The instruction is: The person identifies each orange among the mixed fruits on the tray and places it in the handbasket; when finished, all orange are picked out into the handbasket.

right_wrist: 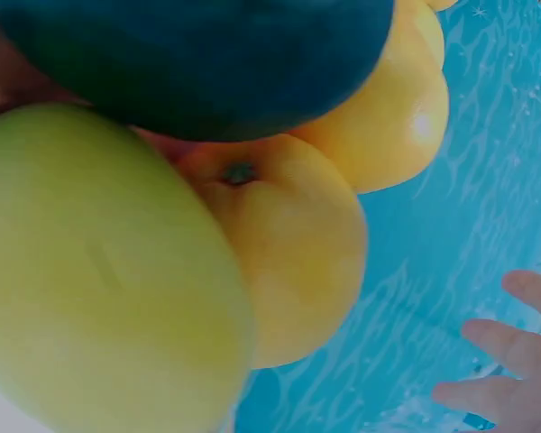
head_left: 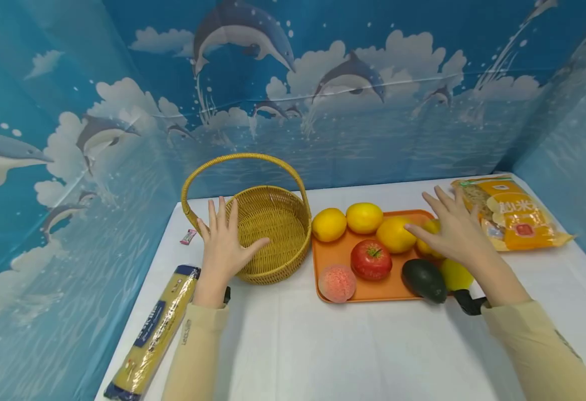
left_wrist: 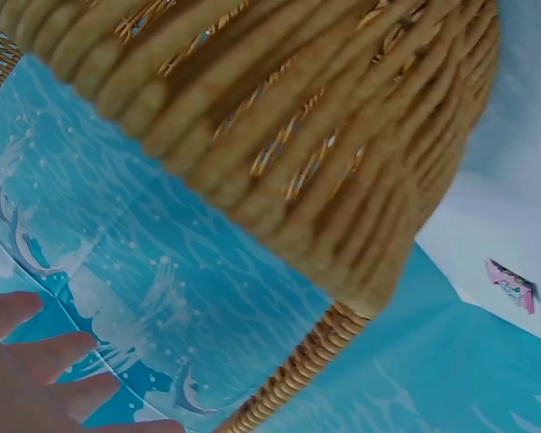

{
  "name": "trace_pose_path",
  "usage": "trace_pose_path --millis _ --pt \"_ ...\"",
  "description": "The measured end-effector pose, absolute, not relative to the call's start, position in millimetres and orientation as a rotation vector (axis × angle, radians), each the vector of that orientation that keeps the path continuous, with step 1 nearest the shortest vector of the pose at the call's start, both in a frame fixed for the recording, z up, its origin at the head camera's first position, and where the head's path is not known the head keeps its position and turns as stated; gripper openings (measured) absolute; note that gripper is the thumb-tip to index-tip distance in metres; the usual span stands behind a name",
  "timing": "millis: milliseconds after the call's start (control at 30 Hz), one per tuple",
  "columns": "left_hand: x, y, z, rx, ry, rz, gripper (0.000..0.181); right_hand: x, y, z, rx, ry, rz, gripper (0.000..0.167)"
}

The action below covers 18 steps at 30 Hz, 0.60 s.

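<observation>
My left hand (head_left: 223,248) is held up with fingers spread in front of the left side of a woven basket (head_left: 275,236); nothing is in it. The basket's tall handle stands upright, and its wall (left_wrist: 279,135) fills much of the left wrist view. Fingers spread too, my right hand (head_left: 454,231) hovers over the right end of an orange tray (head_left: 340,253), holding nothing. It partly hides a yellow fruit (head_left: 429,236). Near it lie a dark green avocado (head_left: 424,279) and a yellow-green fruit (right_wrist: 99,262). A red apple-like fruit (head_left: 371,260), a peach (head_left: 337,283) and several lemons (head_left: 329,224) share the tray.
At the left table edge lies a long pack of spaghetti (head_left: 155,331). A small pink-wrapped sweet (head_left: 188,236) is left of the basket. An orange food bag (head_left: 516,214) lies at the back right. Dolphin-printed curtains (head_left: 243,133) bound the white table (head_left: 333,351).
</observation>
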State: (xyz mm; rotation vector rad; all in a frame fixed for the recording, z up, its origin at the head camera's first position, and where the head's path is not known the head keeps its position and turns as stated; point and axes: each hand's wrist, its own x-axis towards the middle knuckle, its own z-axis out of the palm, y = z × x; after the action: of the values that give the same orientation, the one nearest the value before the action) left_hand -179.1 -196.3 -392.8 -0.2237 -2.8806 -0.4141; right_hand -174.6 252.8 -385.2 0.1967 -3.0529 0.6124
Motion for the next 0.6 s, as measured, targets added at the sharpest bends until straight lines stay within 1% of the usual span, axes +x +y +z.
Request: trace_pose_path --millis 300,600 --pt "-166 -207 -406 -0.179 -2.819 -0.478 0.104 -173 273 -399 0.084 -3.116 0.695 0.097" --pt "-138 -226 -426 -0.008 -2.753 -0.700 0.093 -172 288 -415 -0.069 -3.173 0.839 0.103"
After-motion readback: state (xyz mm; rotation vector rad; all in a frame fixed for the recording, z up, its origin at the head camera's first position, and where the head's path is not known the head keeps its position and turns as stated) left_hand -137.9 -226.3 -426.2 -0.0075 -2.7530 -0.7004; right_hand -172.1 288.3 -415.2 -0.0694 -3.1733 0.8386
